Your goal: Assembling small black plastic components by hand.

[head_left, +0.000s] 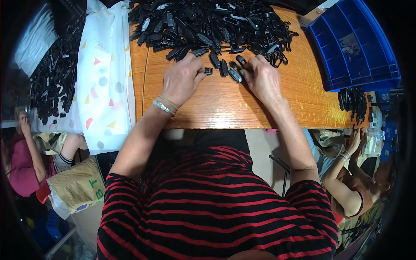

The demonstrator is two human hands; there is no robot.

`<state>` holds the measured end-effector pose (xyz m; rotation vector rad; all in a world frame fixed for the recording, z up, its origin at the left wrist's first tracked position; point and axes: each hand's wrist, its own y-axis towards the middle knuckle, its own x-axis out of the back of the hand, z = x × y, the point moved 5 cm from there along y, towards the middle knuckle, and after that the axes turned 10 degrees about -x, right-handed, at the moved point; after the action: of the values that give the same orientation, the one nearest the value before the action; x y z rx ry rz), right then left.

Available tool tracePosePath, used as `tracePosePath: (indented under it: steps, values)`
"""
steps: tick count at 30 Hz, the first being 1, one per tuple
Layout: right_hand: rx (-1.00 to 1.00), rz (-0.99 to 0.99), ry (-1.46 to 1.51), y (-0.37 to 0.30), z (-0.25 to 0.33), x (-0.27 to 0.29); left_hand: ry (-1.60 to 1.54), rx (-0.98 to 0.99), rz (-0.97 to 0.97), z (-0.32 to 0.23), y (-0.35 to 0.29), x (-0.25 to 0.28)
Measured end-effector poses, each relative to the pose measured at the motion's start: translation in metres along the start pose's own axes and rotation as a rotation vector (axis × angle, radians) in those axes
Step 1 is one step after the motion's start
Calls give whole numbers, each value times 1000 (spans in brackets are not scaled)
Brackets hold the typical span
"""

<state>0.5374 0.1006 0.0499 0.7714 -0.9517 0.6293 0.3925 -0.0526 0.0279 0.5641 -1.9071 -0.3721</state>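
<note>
My left hand (pixel 182 77), with a beaded bracelet on its wrist, is closed in a pinch on a small black plastic piece (pixel 208 71) just above the wooden table. My right hand (pixel 262 79) has its fingers curled at a black loop-shaped plastic part (pixel 241 60); its thumb side is beside a dark oval casing (pixel 235 75) with a greyish face. Between the hands lie a few more black casings (pixel 223 68). Beyond both fingertips spreads a large heap of black plastic parts (pixel 203 26), some with silvery faces.
Left of me, a white patterned sheet (pixel 104 86) covers a strip of table beside another black heap (pixel 54 82). A blue compartmented bin (pixel 353 43) stands at the right, with more black pieces (pixel 353 104) near it. People sit on both sides; a brown sack (pixel 78 186) is lower left.
</note>
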Motion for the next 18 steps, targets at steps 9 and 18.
tracePosePath:
  steps: [9, 18]
  values:
    - [-30, 247, 105, -53, 35, -12, -9, 61, 42, -11, -8, 3]
    - [79, 247, 292, -37, 45, 1, -475, 264, -64, 2, -25, 11]
